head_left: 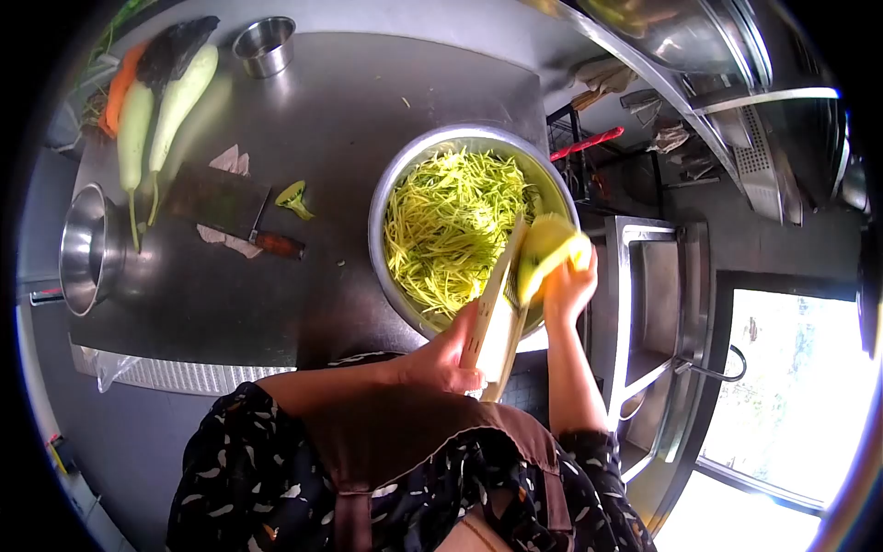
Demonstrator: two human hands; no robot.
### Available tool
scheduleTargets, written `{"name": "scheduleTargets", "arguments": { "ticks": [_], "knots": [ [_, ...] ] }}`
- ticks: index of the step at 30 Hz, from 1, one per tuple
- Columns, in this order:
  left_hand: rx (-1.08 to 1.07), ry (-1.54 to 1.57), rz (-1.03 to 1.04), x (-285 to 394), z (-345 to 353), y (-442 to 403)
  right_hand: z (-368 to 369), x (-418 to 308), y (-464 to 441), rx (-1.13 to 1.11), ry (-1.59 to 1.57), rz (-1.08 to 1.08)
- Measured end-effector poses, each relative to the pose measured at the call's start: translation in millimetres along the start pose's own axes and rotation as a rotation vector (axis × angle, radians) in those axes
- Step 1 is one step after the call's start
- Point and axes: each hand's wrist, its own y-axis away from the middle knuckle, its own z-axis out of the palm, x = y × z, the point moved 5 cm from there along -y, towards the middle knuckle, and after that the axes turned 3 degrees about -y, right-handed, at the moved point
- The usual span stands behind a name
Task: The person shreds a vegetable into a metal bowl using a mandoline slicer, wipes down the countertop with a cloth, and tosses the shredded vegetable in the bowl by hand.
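Note:
My left hand [441,363] is closed around the lower end of a pale mandoline grater [497,340], which slants over the right side of a large metal bowl [376,235]. Fine yellow-green vegetable shreds [451,225] fill much of that bowl. My right hand [572,287] grips a piece of yellow-green squash [543,253], blurred by motion, beside the grater's upper part. Whether the squash touches the blade is unclear.
A cleaver [221,201] lies on the steel table [322,120], near a cut stem end [293,200]. Long pale-green gourds [182,101] and carrots [120,87] lie at the far left. A small steel pot [264,48] and an empty steel bowl [85,250] stand near the edges.

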Motion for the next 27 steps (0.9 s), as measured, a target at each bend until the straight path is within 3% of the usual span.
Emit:
{"name": "scheduleTargets", "arguments": {
  "ticks": [1, 2, 3, 5, 7, 8, 9, 11, 13, 14, 15, 16, 17, 18, 20, 24, 25, 26, 27],
  "knots": [
    [0.033, 0.0, 0.009, -1.0, 2.3, -4.6, -21.8, 7.5, 29.3, -0.098, -0.103, 0.144],
    [0.068, -0.002, 0.026, -2.6, 7.4, -11.0, -41.6, 0.0, 63.2, -0.142, -0.047, -0.155],
    [0.052, 0.324, 0.057, -20.5, 72.7, -48.3, -120.3, -40.1, 34.9, -0.23, 0.245, -0.215],
    [-0.038, 0.195, 0.198, -29.5, 78.0, -48.0, -122.6, -6.3, 51.8, 0.053, -0.694, 0.444],
    [0.037, 0.333, -0.033, -27.4, 85.4, -42.3, -99.0, 6.7, -2.8, 0.19, -0.403, 0.421],
    [0.014, 0.312, 0.035, -34.2, 89.2, -38.5, -93.2, 8.6, -25.9, 0.001, 0.04, 0.127],
    [-0.007, 0.286, 0.108, -39.3, 89.0, -35.9, -87.4, 9.8, -43.3, -0.043, 0.467, -0.211],
    [-0.03, 0.246, 0.164, -34.4, 79.4, -40.1, -93.0, -40.9, -14.0, -0.054, 0.316, 0.09],
    [0.03, 0.24, 0.164, -22.0, 72.1, -41.6, -117.9, -51.6, 38.6, -0.112, 0.134, -0.085],
    [0.054, 0.306, 0.083, -16.9, 72.2, -42.9, -136.2, -20.1, 59.1, -0.117, -0.206, 0.045],
    [0.081, 0.369, 0.0, -16.6, 72.2, -44.6, -134.7, -5.6, 59.1, -0.056, -0.411, 0.186],
    [0.011, 0.208, 0.186, -24.4, 75.2, -47.7, -132.5, 8.4, 59.3, 0.037, -0.621, 0.315],
    [-0.002, 0.273, 0.111, -20.7, 81.1, -41.8, -106.8, -6.8, 35.1, 0.2, -0.689, 0.441],
    [-0.019, 0.249, 0.105, -24.7, 82.8, -40.7, -87.3, -22.4, 6.8, 0.347, -0.553, 0.44],
    [-0.04, 0.24, 0.1, -28.3, 90.1, -35.8, -90.9, 0.3, -63.4, 0.118, 0.44, -0.022],
    [-0.029, 0.288, 0.097, -24.2, 77.4, -39.6, -130.8, -26.1, 25.9, -0.154, 0.033, 0.062],
    [-0.009, 0.328, 0.061, -22.2, 72.4, -40.0, -128.8, -24.2, 44.6, -0.174, -0.204, 0.116],
    [-0.026, 0.118, 0.08, -38.5, 63.4, -42.7, -127.1, -22.5, 63.8, -0.183, -0.44, 0.176],
    [-0.018, 0.117, 0.077, -34.0, 63.5, -42.6, -122.1, -13.2, 59.8, -0.132, -0.606, 0.348]
  ]
}}
